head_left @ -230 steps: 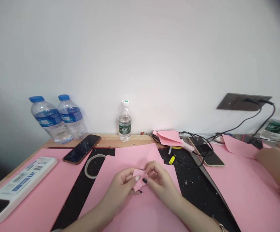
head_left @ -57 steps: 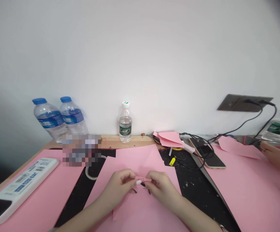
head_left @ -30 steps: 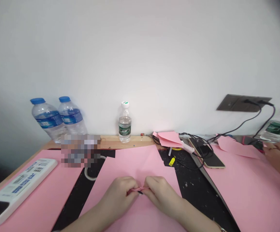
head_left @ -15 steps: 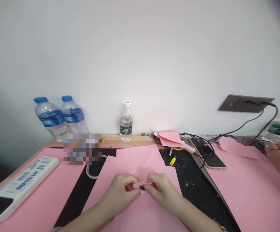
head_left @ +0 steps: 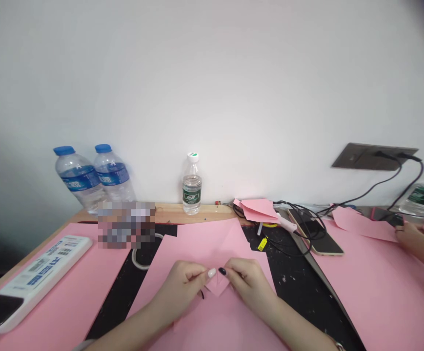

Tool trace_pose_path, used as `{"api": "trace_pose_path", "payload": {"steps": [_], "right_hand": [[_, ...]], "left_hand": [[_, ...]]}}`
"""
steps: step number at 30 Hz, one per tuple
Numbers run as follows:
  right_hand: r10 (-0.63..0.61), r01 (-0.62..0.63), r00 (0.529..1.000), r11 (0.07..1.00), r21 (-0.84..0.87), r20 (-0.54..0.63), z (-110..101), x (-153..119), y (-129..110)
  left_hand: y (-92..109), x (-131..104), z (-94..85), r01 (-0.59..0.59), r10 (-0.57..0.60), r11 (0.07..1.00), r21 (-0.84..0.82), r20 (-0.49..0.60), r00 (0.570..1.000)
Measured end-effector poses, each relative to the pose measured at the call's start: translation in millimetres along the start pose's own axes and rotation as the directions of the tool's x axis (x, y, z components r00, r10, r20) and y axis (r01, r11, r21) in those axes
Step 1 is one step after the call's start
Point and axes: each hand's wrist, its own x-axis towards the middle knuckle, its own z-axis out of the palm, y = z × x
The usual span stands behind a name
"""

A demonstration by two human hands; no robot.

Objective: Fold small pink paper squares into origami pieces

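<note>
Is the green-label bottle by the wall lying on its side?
No, the green-label bottle stands upright with its white cap on top, against the wall at the back of the table.

Small folded paper piece [head_left: 217,284]: pink, same shade as the sheet under it, so its edges are hard to separate. Roughly triangular, point facing the camera, flat top edge up by the fingertips. Pinched at both top corners, left hand [head_left: 182,287] on the left corner, right hand [head_left: 246,282] on the right, thumbs nearly meeting over the middle. Sits low, just above or touching the big pink sheet [head_left: 204,243]; cannot tell which. That sheet lies flat on the table, centre front, one fold or overlapping flap visible at its far right corner. Fold layers in the small piece too small to make out.
</note>
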Motion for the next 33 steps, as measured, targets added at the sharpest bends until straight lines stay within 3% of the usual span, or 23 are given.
{"api": "trace_pose_path", "payload": {"steps": [6, 12, 16, 23, 33], "right_hand": [[-0.038, 0.038, 0.999, 0.999, -0.038, -0.006, -0.9, 0.0, -0.3], [0.069, -0.069, 0.998, 0.996, 0.056, 0.009, 1.8, -0.2, 0.9], [0.061, -0.064, 0.996, 0.997, 0.049, 0.060, 4.1, -1.6, 0.8], [0.040, -0.040, 0.999, 0.999, 0.027, -0.003, 6.0, -6.0, -0.4], [0.070, -0.077, 0.995, 0.992, 0.101, 0.071, 7.0, -4.1, 2.5]], "left_hand": [[-1.6, 2.4, -1.4, 0.019, -0.020, 0.999, -0.044, -0.009, 1.000], [1.2, 1.5, 3.9, 0.170, -0.167, 0.967, -0.187, 0.034, 0.985], [2.5, 1.1, 6.5, 0.189, -0.188, 0.948, -0.255, 0.028, 0.982], [-1.6, 3.4, 5.9, 0.267, -0.231, 0.892, -0.364, 0.141, 0.963], [3.3, 0.6, 7.3, 0.186, -0.182, 0.937, -0.295, 0.040, 0.982]]}}
